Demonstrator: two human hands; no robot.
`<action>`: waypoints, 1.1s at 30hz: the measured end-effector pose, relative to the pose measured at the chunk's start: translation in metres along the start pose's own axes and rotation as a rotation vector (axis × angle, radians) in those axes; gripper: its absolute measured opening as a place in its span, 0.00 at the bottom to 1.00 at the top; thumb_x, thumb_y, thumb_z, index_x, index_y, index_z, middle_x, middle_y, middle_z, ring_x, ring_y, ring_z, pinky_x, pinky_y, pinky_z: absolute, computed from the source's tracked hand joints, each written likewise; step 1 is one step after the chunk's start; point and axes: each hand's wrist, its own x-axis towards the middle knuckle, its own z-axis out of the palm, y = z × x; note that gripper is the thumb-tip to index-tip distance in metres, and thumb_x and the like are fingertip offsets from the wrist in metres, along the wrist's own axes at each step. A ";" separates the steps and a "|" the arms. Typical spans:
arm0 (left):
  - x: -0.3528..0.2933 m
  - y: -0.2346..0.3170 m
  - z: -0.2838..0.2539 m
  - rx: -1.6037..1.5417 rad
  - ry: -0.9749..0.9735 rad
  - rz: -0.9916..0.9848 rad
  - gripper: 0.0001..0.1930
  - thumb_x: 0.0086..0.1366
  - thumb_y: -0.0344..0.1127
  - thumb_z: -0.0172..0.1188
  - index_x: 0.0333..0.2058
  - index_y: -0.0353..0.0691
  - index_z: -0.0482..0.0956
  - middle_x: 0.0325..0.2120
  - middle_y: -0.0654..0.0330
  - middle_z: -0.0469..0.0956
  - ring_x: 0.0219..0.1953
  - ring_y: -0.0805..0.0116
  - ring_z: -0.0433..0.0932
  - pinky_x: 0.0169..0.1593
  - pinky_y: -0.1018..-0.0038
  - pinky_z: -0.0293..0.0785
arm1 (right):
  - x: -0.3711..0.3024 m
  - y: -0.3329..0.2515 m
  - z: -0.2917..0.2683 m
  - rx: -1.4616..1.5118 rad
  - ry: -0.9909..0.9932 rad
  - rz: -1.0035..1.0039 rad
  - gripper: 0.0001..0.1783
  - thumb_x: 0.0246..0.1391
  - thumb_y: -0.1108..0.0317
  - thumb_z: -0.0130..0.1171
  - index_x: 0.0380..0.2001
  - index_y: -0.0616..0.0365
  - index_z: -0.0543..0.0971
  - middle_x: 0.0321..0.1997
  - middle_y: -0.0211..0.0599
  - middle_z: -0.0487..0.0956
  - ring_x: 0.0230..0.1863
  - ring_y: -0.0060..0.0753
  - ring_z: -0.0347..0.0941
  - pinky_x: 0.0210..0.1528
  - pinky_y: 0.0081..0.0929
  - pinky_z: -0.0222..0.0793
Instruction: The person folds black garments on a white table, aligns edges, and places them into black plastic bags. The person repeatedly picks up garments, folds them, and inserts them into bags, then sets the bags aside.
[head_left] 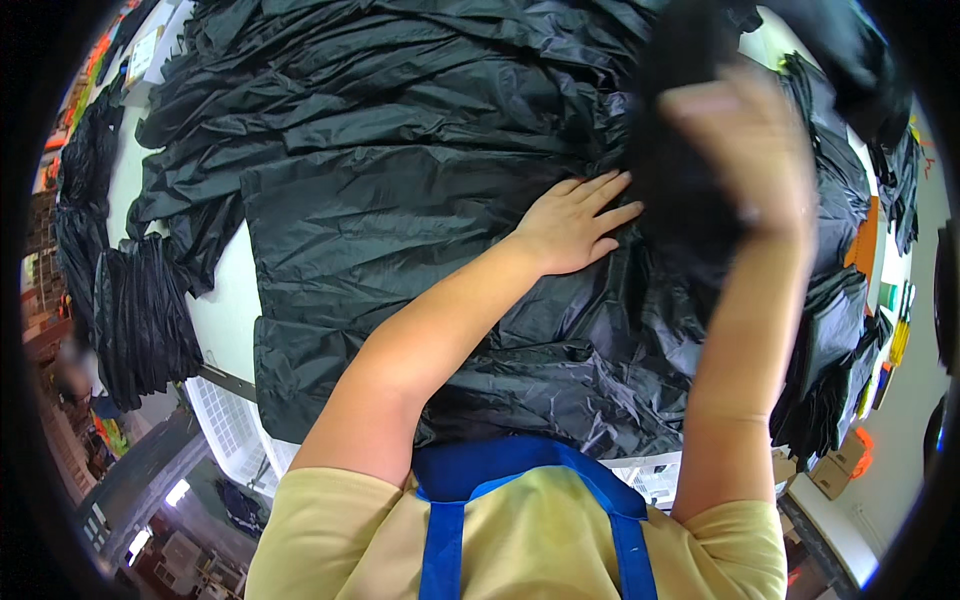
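My left hand (578,222) lies flat with its fingers spread on a wide sheet of thin, shiny black fabric (370,220). To its right, my right hand (745,150) is raised and smeared by motion. Close to the right hand is a dark, blurred part of black fabric (685,190); whether the fingers grip it cannot be made out. Creases run all over the sheet, and its left edge lies straight on the white table (228,290).
A gathered black fabric bundle (145,310) hangs over the table's left side. More black fabric pieces (825,340) are stacked at the right. Beyond them stand an orange panel (862,240) and a cardboard box (838,468). A white plastic crate (232,425) sits below the left table edge.
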 end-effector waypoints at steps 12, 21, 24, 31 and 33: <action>-0.118 0.073 -0.089 -0.371 -0.515 -0.220 0.25 0.63 0.40 0.56 0.58 0.42 0.67 0.49 0.48 0.75 0.54 0.53 0.72 0.58 0.64 0.67 | -0.150 -0.063 0.023 -0.505 -0.291 0.450 0.30 0.35 0.62 0.70 0.47 0.47 0.76 0.49 0.38 0.76 0.54 0.44 0.70 0.63 0.49 0.54; -0.006 0.013 -0.108 0.107 -0.059 -0.477 0.22 0.62 0.52 0.56 0.42 0.37 0.78 0.36 0.53 0.80 0.40 0.51 0.79 0.43 0.60 0.74 | -0.252 0.013 0.016 -0.655 0.078 0.222 0.17 0.26 0.82 0.54 0.26 0.56 0.71 0.26 0.38 0.65 0.34 0.46 0.66 0.35 0.38 0.63; 0.020 0.001 -0.093 -0.112 -0.284 -0.441 0.21 0.61 0.53 0.56 0.36 0.38 0.80 0.30 0.49 0.80 0.37 0.50 0.79 0.40 0.63 0.74 | -0.264 0.011 -0.001 -0.802 0.130 0.084 0.13 0.30 0.78 0.53 0.26 0.53 0.72 0.25 0.36 0.64 0.30 0.42 0.65 0.32 0.35 0.61; 0.054 -0.036 -0.075 0.009 -0.234 -0.129 0.17 0.64 0.51 0.52 0.42 0.46 0.76 0.37 0.55 0.79 0.42 0.52 0.77 0.42 0.62 0.74 | -0.322 0.019 -0.022 -0.826 -0.471 0.353 0.05 0.40 0.69 0.57 0.25 0.50 0.73 0.27 0.34 0.70 0.33 0.41 0.70 0.37 0.33 0.63; 0.066 -0.033 -0.061 0.133 -0.175 -0.069 0.15 0.63 0.48 0.53 0.41 0.45 0.74 0.36 0.56 0.79 0.41 0.54 0.78 0.42 0.61 0.73 | -0.294 -0.005 -0.024 -0.788 -0.819 0.589 0.11 0.41 0.64 0.63 0.30 0.52 0.75 0.34 0.35 0.76 0.40 0.43 0.73 0.43 0.34 0.66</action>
